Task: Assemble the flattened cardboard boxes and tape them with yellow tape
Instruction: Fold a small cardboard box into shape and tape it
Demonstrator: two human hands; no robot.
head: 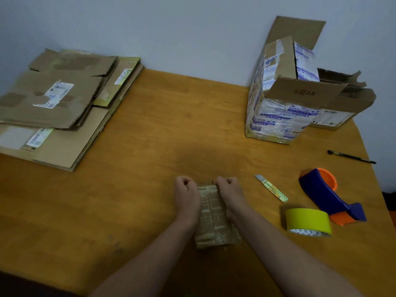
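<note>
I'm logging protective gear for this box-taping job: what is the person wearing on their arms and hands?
Nothing that shows. The left hand and right hand have no gloves, and no ring, watch or bracelet is visible. The left forearm and right forearm are uncovered to the frame's edge; no sleeve comes into view.

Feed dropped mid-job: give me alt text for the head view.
The left hand and right hand grip the far end of a small cardboard box on a wooden table. A yellow tape roll, tape dispenser and knife lie to its right; flat cardboard is stacked far left, open boxes far right.
</note>
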